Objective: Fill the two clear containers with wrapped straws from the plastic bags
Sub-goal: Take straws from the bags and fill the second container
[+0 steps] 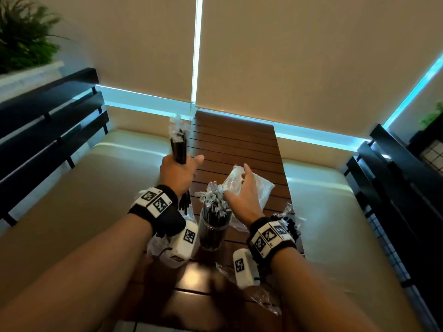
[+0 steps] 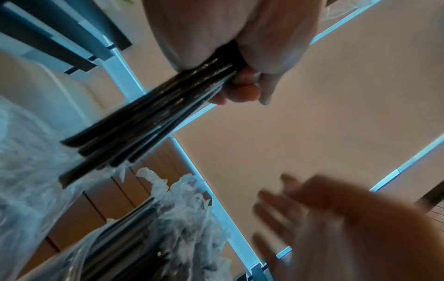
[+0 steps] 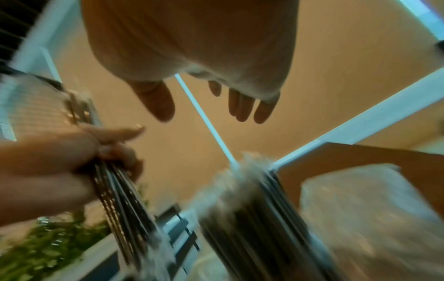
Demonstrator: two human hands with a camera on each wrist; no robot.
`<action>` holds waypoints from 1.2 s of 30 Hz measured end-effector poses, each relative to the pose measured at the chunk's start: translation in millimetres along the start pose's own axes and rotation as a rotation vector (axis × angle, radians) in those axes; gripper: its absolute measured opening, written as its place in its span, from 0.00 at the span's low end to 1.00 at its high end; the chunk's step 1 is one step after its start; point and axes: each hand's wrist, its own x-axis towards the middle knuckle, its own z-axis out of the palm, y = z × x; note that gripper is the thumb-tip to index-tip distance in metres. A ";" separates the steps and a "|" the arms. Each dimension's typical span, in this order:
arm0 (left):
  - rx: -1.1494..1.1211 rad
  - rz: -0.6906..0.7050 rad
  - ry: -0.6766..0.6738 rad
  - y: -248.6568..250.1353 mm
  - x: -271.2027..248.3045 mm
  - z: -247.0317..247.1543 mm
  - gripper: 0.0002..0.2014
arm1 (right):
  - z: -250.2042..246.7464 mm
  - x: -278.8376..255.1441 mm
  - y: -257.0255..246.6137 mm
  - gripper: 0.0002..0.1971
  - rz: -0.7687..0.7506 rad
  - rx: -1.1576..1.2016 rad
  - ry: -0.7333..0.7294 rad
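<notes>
My left hand [image 1: 178, 171] grips a bundle of black wrapped straws [image 1: 179, 146] upright above the table's left side; the same bundle of straws [image 2: 144, 117] shows under the fingers [image 2: 242, 91] in the left wrist view. A clear container [image 1: 214, 232] stuffed with wrapped straws stands on the table between my wrists. My right hand [image 1: 242, 195] hovers open just above and right of it, fingers [image 3: 242, 106] spread and holding nothing. A second container's straws [image 1: 291, 224] peek out behind my right wrist. A clear plastic bag [image 1: 257, 185] lies beyond the right hand.
The slatted wooden table [image 1: 235, 144] runs away from me between two cream benches [image 1: 84, 188]. More crumpled plastic bags [image 1: 261, 295] lie near the front edge. Dark rails [image 1: 52, 111] flank both sides and a plant [image 1: 21, 32] sits far left.
</notes>
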 end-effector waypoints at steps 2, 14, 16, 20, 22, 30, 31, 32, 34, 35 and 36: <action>-0.026 -0.039 0.007 -9.0 1.1 4.8 0.18 | 9.8 -8.4 32.1 0.60 0.116 -0.002 -0.102; -0.112 -0.088 -0.007 -39.3 -0.3 46.4 0.19 | 65.7 -15.0 69.2 0.42 0.236 -0.016 -0.001; -0.158 -0.103 0.007 -40.7 1.2 49.9 0.19 | 65.7 -13.1 68.4 0.37 0.245 -0.043 0.042; -0.198 -0.119 -0.004 -50.9 4.4 53.2 0.18 | 64.7 -12.3 75.0 0.31 0.227 -0.081 0.069; -0.195 -0.113 -0.016 -57.2 5.9 55.8 0.18 | 64.7 -12.8 76.8 0.33 0.220 -0.086 0.062; -0.022 -0.187 -0.131 -96.1 -14.6 64.9 0.16 | 57.6 -10.6 78.2 0.32 0.190 -0.034 -0.015; -0.014 -0.186 -0.142 -100.0 -18.1 66.4 0.17 | 57.8 -10.7 78.6 0.33 0.189 -0.039 -0.005; -0.009 -0.177 -0.147 -105.1 -20.0 67.0 0.19 | 58.3 -11.3 79.2 0.33 0.195 -0.051 -0.002; 0.004 -0.181 -0.188 -105.1 -21.7 62.8 0.22 | 58.6 -12.8 80.2 0.34 0.205 -0.053 -0.007; 0.014 -0.195 -0.219 -104.7 -22.0 59.5 0.27 | 59.1 -13.1 81.0 0.36 0.207 -0.051 -0.012; 0.013 -0.209 -0.245 -102.2 -22.4 55.6 0.30 | 59.4 -13.9 81.1 0.39 0.212 -0.058 -0.017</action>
